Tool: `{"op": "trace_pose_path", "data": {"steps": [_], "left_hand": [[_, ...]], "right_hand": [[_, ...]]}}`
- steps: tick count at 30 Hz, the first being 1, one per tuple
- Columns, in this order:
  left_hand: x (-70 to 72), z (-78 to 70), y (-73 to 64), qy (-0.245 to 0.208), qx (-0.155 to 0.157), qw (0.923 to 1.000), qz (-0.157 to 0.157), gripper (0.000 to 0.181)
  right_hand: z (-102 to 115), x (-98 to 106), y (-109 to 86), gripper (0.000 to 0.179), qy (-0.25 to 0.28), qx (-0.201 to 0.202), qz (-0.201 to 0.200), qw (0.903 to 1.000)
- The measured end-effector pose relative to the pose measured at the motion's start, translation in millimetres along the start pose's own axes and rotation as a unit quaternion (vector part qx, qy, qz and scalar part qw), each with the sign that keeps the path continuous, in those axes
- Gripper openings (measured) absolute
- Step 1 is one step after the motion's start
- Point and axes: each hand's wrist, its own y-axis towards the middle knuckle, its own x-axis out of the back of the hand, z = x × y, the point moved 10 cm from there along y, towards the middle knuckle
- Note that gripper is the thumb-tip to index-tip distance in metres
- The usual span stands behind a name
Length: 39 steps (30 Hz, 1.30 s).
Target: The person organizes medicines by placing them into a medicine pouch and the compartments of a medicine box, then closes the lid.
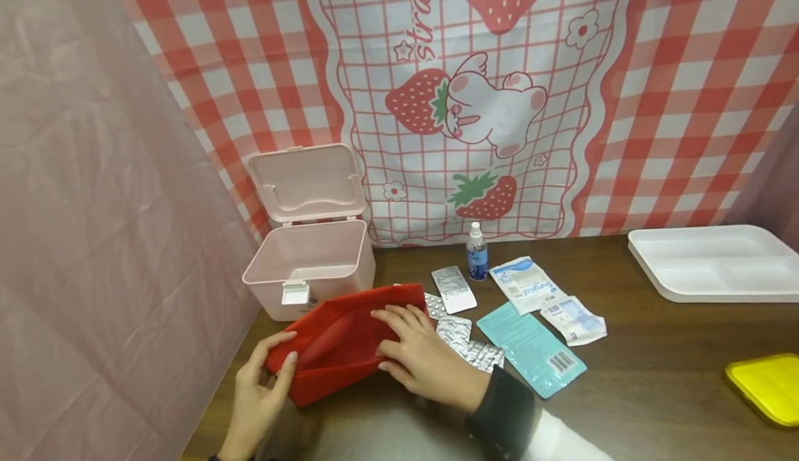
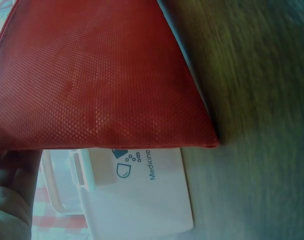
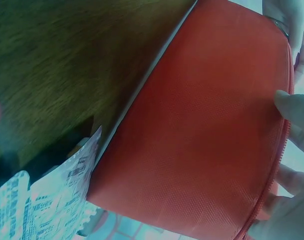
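Note:
A red zippered pouch (image 1: 349,340) stands with its mouth spread wide above the front left of the table. My left hand (image 1: 262,378) pinches the pouch's left end between thumb and fingers. At the right half of the mouth, my right hand (image 1: 424,357) grips the rim, its fingers reaching over the zipper edge. In the right wrist view the pouch's smooth outer face (image 3: 191,115) fills the middle. Little of the pouch's inside shows. Silver blister packs (image 1: 454,334) lie just beyond my right hand, partly hidden by it and the pouch.
A pink medicine box (image 1: 324,291) stands open behind the pouch. Nearby are a small spray bottle (image 1: 477,256), a Surgical packet (image 1: 524,284), a small white packet (image 1: 576,321) and a teal packet (image 1: 530,346). At right sit a white divided tray (image 1: 662,281) and a yellow item (image 1: 770,388).

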Motion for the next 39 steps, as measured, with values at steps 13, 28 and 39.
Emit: {"op": "trace_pose_path", "data": {"steps": [13, 28, 39], "left_hand": [[-1.3, -10.8, 3.6, -0.019, 0.005, 0.9998, 0.004, 0.037], [-0.3, 12.5, -4.9, -0.016, 0.008, 0.9998, 0.008, 0.040], [-0.4, 11.9, -5.1, -0.016, 0.009, 0.9998, 0.007, 0.041]], "right_hand": [[-13.4, 31.3, -14.3, 0.019, 0.024, -0.021, -0.075, 0.9967], [-64.9, 40.4, -56.3, 0.026, -0.041, -0.081, -0.071, 0.9933], [-87.6, 4.3, -72.7, 0.033, -0.065, -0.121, 0.057, 0.9888]]}}
